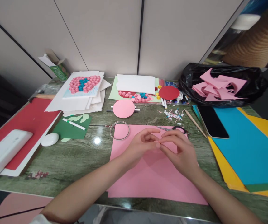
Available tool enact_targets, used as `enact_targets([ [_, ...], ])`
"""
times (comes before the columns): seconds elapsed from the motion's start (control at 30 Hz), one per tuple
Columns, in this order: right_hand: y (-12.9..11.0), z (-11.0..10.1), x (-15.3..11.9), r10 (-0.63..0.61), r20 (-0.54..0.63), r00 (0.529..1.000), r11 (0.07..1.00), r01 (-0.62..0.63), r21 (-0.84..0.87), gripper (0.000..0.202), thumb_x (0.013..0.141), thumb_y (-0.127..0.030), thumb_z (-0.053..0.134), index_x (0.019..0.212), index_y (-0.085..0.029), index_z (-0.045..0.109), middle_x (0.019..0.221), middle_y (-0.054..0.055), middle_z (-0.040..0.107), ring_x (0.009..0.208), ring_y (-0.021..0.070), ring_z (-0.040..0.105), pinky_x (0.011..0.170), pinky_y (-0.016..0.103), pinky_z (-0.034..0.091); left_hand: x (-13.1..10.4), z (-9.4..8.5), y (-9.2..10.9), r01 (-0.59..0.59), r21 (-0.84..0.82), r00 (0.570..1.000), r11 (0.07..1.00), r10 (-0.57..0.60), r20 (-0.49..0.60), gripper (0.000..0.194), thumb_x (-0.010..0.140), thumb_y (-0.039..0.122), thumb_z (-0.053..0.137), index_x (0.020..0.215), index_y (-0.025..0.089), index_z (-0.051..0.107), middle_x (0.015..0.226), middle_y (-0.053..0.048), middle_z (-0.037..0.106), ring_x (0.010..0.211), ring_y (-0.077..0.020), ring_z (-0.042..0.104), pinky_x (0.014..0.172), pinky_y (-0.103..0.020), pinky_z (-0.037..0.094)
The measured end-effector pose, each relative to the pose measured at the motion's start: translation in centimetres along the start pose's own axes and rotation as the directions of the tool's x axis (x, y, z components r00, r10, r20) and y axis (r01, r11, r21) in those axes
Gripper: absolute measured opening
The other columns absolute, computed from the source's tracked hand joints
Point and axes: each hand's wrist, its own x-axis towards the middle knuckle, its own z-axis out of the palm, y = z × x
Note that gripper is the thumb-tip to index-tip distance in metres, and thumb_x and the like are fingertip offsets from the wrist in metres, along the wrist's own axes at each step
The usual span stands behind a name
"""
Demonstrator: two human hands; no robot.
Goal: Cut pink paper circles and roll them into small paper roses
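My left hand and my right hand meet above a large pink sheet. Their fingertips pinch a small pink piece between them, mostly hidden by the fingers. Just behind my right hand lie scissors with dark handles. A round metal ring rests on the sheet's back left corner. Beyond it, a pink paper disc lies over some pens. Small paper scraps are scattered behind the scissors.
Blue sheets with a phone lie right, beside a pencil. A black bag holds pink offcuts. White sheets with a rosette heart, a green sheet and a red board are left.
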Motion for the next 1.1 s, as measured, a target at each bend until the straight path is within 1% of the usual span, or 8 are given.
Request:
enact_targets([
  [0.17, -0.06, 0.01, 0.08, -0.036, -0.003, 0.999, 0.999, 0.037, 0.008, 0.016, 0.08, -0.012, 0.061, 0.086, -0.027, 0.065, 0.085, 0.003, 0.058, 0.083, 0.018, 0.057, 0.071, 0.033, 0.047, -0.04, -0.03, 0.09, 0.019, 0.017, 1.0, 1.0, -0.02, 0.01, 0.037, 0.065, 0.012, 0.072, 0.1, 0.02, 0.063, 0.071, 0.003, 0.059, 0.069, -0.0097, 0.054, 0.073, -0.026, 0.041],
  [0.27, 0.05, 0.0, 0.14, -0.06, 0.01, 0.998, 0.998, 0.06, 0.013, 0.018, 0.081, -0.011, 0.06, 0.087, -0.027, 0.067, 0.085, 0.003, 0.058, 0.082, 0.0173, 0.057, 0.07, 0.032, 0.048, 0.06, -0.02, 0.16, -0.003, 0.039, 1.0, 0.999, 0.002, 0.015, 0.036, 0.064, 0.011, 0.072, 0.098, 0.019, 0.063, 0.073, 0.001, 0.061, 0.071, -0.0112, 0.056, 0.074, -0.028, 0.043],
  [0.4, 0.46, 0.18, 0.01, -0.023, 0.097, 0.995, 1.0, 0.021, 0.018, 0.021, 0.084, -0.012, 0.056, 0.093, -0.028, 0.068, 0.092, 0.004, 0.06, 0.089, 0.0187, 0.058, 0.075, 0.034, 0.05, 0.26, -0.05, 0.1, -0.043, 0.059, 0.999, 0.997, 0.042, 0.013, 0.031, 0.066, 0.012, 0.07, 0.095, 0.019, 0.062, 0.082, -0.001, 0.064, 0.077, -0.013, 0.058, 0.076, -0.029, 0.045],
  [0.47, 0.6, 0.3, -0.08, 0.003, 0.111, 0.994, 1.0, -0.005, 0.015, 0.022, 0.085, -0.013, 0.055, 0.094, -0.028, 0.067, 0.093, 0.004, 0.06, 0.091, 0.0195, 0.058, 0.076, 0.036, 0.05, 0.29, -0.03, 0.05, -0.049, 0.062, 0.999, 0.997, 0.049, 0.011, 0.03, 0.067, 0.012, 0.07, 0.095, 0.019, 0.061, 0.082, -0.001, 0.064, 0.078, -0.013, 0.059, 0.076, -0.028, 0.045],
  [0.57, 0.54, 0.42, -0.1, 0.032, 0.063, 0.997, 0.999, -0.032, -0.006, 0.018, 0.082, -0.013, 0.057, 0.087, -0.028, 0.068, 0.09, 0.004, 0.06, 0.089, 0.0196, 0.058, 0.075, 0.036, 0.049, 0.22, 0.12, 0.04, -0.044, 0.057, 0.999, 0.997, 0.043, 0.005, 0.032, 0.066, 0.013, 0.072, 0.095, 0.019, 0.062, 0.083, -0.002, 0.065, 0.081, -0.0136, 0.059, 0.077, -0.029, 0.045],
  [0.77, 0.0, 0.37, 0.23, 0.058, -0.008, 0.998, 0.998, -0.058, -0.029, 0.012, 0.075, -0.014, 0.063, 0.07, -0.025, 0.063, 0.081, 0.001, 0.059, 0.082, 0.0193, 0.058, 0.073, 0.035, 0.047, 0.09, 0.41, -0.12, -0.017, 0.051, 1.0, 0.999, 0.016, 0.004, 0.036, 0.062, 0.017, 0.076, 0.096, 0.018, 0.063, 0.078, -0.002, 0.064, 0.077, -0.0139, 0.059, 0.076, -0.029, 0.045],
  [0.93, 0.04, 0.36, 0.23, 0.034, -0.007, 0.999, 0.998, -0.035, -0.044, 0.012, 0.074, -0.017, 0.065, 0.067, -0.024, 0.058, 0.079, 0.001, 0.059, 0.08, 0.0195, 0.058, 0.07, 0.034, 0.045, 0.08, 0.55, -0.49, -0.006, 0.074, 0.999, 0.997, 0.008, -0.032, 0.038, 0.059, 0.016, 0.078, 0.094, 0.018, 0.063, 0.078, -0.002, 0.064, 0.077, -0.013, 0.057, 0.075, -0.028, 0.045],
  [1.1, 0.0, 0.3, 0.2, 0.031, -0.002, 1.0, 0.999, -0.031, -0.04, 0.01, 0.076, -0.02, 0.065, 0.07, -0.024, 0.057, 0.078, 0.001, 0.059, 0.08, 0.0192, 0.057, 0.07, 0.033, 0.045, 0.08, 0.39, -0.48, -0.01, 0.047, 1.0, 0.999, 0.011, -0.026, 0.034, 0.063, 0.015, 0.076, 0.094, 0.017, 0.063, 0.075, 0.0, 0.064, 0.072, -0.0102, 0.058, 0.072, -0.025, 0.045],
])
